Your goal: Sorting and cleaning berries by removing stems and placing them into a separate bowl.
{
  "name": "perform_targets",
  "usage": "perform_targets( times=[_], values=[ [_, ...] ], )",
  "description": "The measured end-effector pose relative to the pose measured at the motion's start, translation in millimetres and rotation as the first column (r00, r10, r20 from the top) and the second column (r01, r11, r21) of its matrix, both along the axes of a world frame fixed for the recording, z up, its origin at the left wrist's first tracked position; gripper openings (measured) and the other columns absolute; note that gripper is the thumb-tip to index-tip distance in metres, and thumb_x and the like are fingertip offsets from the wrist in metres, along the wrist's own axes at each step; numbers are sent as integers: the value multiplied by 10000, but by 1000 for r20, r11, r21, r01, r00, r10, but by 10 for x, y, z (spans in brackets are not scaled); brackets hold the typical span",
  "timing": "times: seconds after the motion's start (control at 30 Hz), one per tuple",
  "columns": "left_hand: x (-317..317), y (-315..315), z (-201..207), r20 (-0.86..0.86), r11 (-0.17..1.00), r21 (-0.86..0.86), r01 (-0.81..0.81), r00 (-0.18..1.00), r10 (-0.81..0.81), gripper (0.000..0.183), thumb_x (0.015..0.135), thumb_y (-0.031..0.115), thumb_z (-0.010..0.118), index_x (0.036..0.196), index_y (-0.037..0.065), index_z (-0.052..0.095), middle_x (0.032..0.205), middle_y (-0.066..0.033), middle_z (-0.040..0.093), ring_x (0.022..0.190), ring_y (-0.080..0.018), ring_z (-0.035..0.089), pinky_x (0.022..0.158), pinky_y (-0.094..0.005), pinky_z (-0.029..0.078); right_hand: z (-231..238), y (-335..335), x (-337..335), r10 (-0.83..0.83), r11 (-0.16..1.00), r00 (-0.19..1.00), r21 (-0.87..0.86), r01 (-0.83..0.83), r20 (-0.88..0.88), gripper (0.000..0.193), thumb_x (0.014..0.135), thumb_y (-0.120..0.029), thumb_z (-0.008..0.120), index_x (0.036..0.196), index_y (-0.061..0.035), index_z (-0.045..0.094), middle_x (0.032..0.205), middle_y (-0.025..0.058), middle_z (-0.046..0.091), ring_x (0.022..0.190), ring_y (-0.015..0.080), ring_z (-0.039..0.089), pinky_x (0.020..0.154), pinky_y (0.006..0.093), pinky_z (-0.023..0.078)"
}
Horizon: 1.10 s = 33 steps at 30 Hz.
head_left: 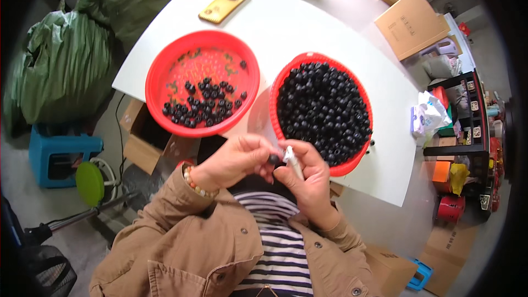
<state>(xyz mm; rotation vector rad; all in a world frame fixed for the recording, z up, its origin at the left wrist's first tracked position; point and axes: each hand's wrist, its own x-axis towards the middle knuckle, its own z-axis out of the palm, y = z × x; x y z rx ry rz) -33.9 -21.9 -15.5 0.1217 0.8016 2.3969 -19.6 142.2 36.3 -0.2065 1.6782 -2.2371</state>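
In front of my body, at the table's near edge, my two hands are close together. My left hand, with a beaded bracelet at its wrist, pinches a small black round piece. My right hand is closed around a slim white tube-like tool, its silvery tip near the black piece. Whether the two touch I cannot tell. Beyond my right hand, a red basket is heaped with black round pieces. The red basin at the left holds a looser scatter of similar pieces.
Both containers rest on a white table, with a gold phone at the far side. Green sacks, a blue stool and an open cardboard box stand left. A crowded shelf and a carton are right.
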Motion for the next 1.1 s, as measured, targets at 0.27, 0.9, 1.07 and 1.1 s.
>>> perform_targets(
  times=[0.27, 0.9, 1.07, 1.1],
  values=[
    [31, 63, -52, 60, 994, 91, 65, 996, -70, 163, 871, 185, 534, 918, 29, 530, 796, -52, 575, 674, -129, 581, 653, -281, 510, -16, -2, -2, 24, 1000, 999, -7, -24, -30, 77, 859, -29, 536, 923, 10, 518, 796, 68, 585, 717, 99, 563, 635, 218, 467],
    [74, 68, 11, -20, 997, 17, 70, 997, -70, 102, 872, 114, 536, 903, 17, 533, 811, -66, 595, 735, -123, 598, 681, -279, 535, 58, 62, 70, -20, 1000, 999, -17, 20, 45, 110, 894, -109, 507, 872, -1, 504, 754, 55, 568, 679, 96, 564, 614, 209, 475],
    [39, 44, 83, -20, 998, -63, 19, 1000, -21, 158, 880, 166, 526, 900, 10, 518, 750, -77, 589, 655, -156, 610, 611, -254, 514, -63, 54, 60, -76, 996, 996, 55, 74, 45, 117, 902, -145, 502, 939, -36, 520, 718, -26, 496, 626, 31, 460, 542, 161, 363],
    [19, 21, 108, -72, 987, -153, -48, 997, 37, 139, 875, 149, 533, 878, 10, 529, 730, -68, 587, 643, -149, 605, 588, -239, 501, -105, 54, 74, -96, 992, 994, 88, 91, 56, 120, 903, -151, 503, 956, -45, 524, 714, -43, 478, 615, 19, 432, 529, 153, 333]
  ],
)
